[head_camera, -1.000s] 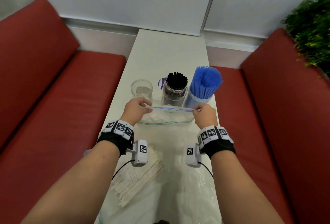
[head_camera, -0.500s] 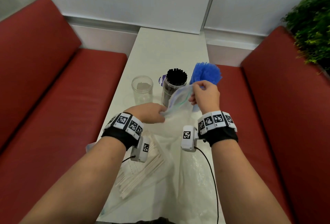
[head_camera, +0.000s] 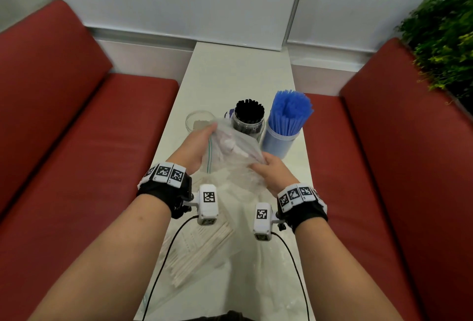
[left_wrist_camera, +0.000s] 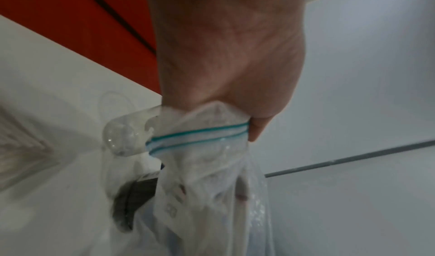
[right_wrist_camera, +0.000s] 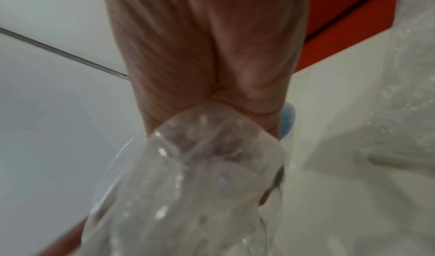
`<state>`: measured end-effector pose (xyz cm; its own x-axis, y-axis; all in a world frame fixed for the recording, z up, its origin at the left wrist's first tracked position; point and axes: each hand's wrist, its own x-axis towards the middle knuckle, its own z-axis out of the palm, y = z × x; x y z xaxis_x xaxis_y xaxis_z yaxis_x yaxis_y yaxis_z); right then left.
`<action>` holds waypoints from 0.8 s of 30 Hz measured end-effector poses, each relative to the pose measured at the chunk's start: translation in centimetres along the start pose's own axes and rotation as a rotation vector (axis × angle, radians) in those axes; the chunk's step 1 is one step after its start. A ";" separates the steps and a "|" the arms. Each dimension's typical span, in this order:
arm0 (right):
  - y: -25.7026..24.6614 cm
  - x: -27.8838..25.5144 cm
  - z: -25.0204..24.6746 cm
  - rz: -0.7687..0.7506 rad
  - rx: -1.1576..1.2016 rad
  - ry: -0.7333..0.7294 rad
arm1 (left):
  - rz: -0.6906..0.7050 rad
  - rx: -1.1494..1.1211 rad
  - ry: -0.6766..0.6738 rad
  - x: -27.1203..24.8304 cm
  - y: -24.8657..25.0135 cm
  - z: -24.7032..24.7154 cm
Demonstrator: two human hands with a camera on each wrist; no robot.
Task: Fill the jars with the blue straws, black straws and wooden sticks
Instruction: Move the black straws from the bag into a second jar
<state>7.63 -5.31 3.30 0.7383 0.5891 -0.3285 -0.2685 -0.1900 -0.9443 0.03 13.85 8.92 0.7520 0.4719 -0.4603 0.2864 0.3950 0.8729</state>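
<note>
A clear zip bag (head_camera: 230, 157) with a teal and blue seal strip is held crumpled above the white table (head_camera: 238, 75), just in front of three jars. The left hand (head_camera: 194, 149) grips its sealed edge; the right hand (head_camera: 272, 173) clutches its other end. One jar (head_camera: 281, 139) holds blue straws (head_camera: 290, 110), one (head_camera: 247, 126) black straws (head_camera: 249, 112), one (head_camera: 198, 119) looks empty. Wooden sticks (head_camera: 202, 251) lie in plastic near the wrists.

You sit at a narrow white table (head_camera: 238, 75) between two red benches (head_camera: 76, 126), facing pale wall panels (head_camera: 179, 0); a green plant (head_camera: 442, 36) stands at your right.
</note>
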 end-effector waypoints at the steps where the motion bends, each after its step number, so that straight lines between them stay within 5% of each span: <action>1: -0.3 0.0 -0.2 -0.015 0.044 -0.004 | -0.028 0.011 0.029 0.3 -0.4 -0.2; 3: -1.0 -0.1 -0.1 -0.035 0.170 -0.045 | -0.137 0.080 0.024 0.4 -1.4 -0.5; 5: -1.6 -0.3 0.3 -0.057 0.292 -0.088 | -0.293 0.139 -0.169 0.0 -2.0 -0.4; 8: -1.7 -0.5 0.7 -0.063 0.332 -0.120 | -0.412 -0.066 -0.388 -0.6 -2.3 0.1; 11: -0.9 -0.9 -0.4 -0.007 0.301 -0.105 | -0.339 -0.109 -0.277 -0.3 -2.3 0.5; 16: 0.7 -2.2 -4.9 0.187 0.134 -0.266 | -0.098 0.201 -0.112 0.4 -3.1 1.2; 19: 1.5 -2.9 -6.9 0.366 -0.261 -0.203 | 0.021 0.290 -0.246 -0.4 -3.1 2.5; 22: 1.5 -3.1 -7.3 0.224 0.025 -0.121 | -0.009 0.338 -0.475 -1.2 -2.5 3.8; 24: 1.1 -3.5 -7.0 0.162 0.110 -0.236 | -0.074 0.333 -0.629 -1.5 -2.1 4.1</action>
<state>9.06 -13.13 3.28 0.5197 0.7268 -0.4490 -0.4459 -0.2176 -0.8682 0.72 9.13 8.41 0.8945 -0.1302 -0.4277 0.4410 0.0992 0.8920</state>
